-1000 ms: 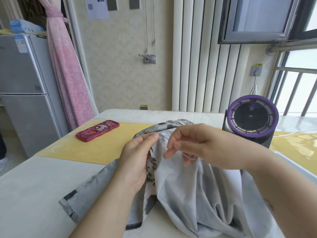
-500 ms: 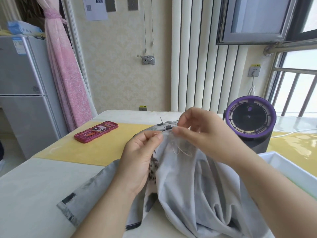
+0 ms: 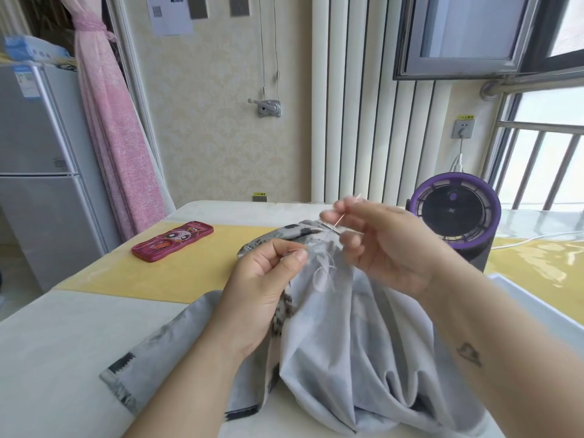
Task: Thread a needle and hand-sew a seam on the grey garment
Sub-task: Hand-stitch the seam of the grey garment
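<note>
Grey printed fabric garment (image 3: 331,343) lies bunched on the white table (image 3: 63,343), front centre, w/ its top fold raised between both hands. Left hand (image 3: 265,279) pinches that fold w/ thumb & forefinger, other fingers curled under. Right hand (image 3: 379,245) is just above the fold, fingertips pinched on a thin metal needle (image 3: 347,210) tilted up-right. Pale thread (image 3: 322,273) loops on the cloth below. Red-pink phone case (image 3: 172,241) on the yellow mat (image 3: 177,273) to the left; round purple fan (image 3: 455,210) behind the right hand.
</note>
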### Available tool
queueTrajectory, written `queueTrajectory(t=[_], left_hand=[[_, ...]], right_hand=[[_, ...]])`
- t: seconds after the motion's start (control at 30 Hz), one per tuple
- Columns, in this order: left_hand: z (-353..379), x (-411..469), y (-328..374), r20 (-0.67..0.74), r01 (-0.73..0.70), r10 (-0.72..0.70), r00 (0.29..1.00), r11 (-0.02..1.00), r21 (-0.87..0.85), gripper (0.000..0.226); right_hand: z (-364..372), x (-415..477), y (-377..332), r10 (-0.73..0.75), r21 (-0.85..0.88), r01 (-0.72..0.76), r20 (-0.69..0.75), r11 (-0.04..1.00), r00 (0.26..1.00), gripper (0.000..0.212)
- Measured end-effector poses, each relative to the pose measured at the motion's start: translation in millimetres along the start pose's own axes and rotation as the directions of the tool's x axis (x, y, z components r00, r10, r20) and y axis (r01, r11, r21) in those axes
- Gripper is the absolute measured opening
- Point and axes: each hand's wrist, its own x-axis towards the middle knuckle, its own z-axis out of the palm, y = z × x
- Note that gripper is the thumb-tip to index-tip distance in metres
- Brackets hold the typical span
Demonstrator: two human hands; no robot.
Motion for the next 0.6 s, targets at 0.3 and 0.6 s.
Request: queueTrajectory(t=[0.3, 0.6], left_hand=[[1.3, 0.5, 1.8, -0.062, 0.049, -0.054, 0.997, 0.995, -0.086, 0.012], [1.5, 0.1, 4.6, -0.072, 0.058, -0.066, 0.995, 0.993, -0.100, 0.013]], right_hand=[[-9.2, 2.5, -2.2, -0.199, -0.068, 0.192, -0.120, 0.979, 0.973, 0.026], [-17.2, 4.4, 7.7, -0.569, -0.802, 0.300, -0.059, 0.517, 0.820, 0.024]])
